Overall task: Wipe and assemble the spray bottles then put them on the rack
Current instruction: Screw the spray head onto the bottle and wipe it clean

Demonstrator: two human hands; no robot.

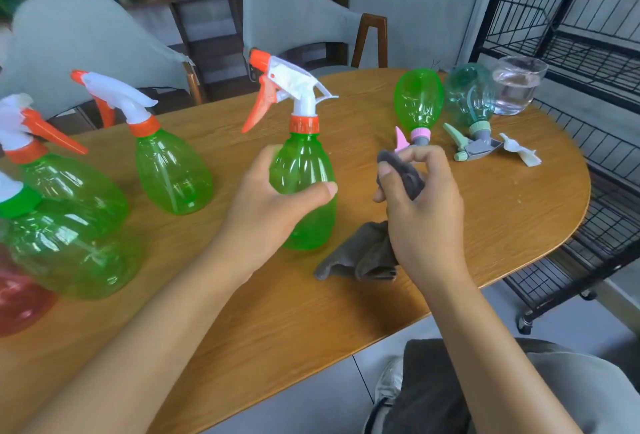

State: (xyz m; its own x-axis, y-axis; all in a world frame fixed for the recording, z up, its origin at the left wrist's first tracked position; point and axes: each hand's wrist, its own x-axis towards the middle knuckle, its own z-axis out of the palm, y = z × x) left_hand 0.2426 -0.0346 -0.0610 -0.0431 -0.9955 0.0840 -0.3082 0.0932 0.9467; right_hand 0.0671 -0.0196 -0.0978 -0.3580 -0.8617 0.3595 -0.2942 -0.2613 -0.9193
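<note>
Head view shows you mid-job: your left hand (273,198) wraps its fingers and thumb round the belly of an upright green spray bottle (304,187), whose orange-and-white trigger head (284,87) is already seated on the neck, while your right hand (420,205) pinches a grey cloth (367,253), one end bunched in the fingers and the rest trailing onto the wooden table (277,312). This bottle looks assembled and probably only needs its wipe. To your left stand or lean four more green bottles (173,170) with heads fitted, and a red bottle (17,302) sits at the frame edge; whether those are wiped you cannot tell. Further right, a green bottle with a pink collar (419,101) and a teal bottle (467,97) lie tipped over with their heads on, beside a glass of water (517,87). Nothing is on the black wire rack (571,49) yet, so every placing is still ahead. For room: the table's rounded right edge is near the rack, and the two lying bottles and the glass sit between you and it, so carry high over them. The cloth's tail lies touching the held bottle's base. Bare tabletop in front of you gives space for wiping.
</note>
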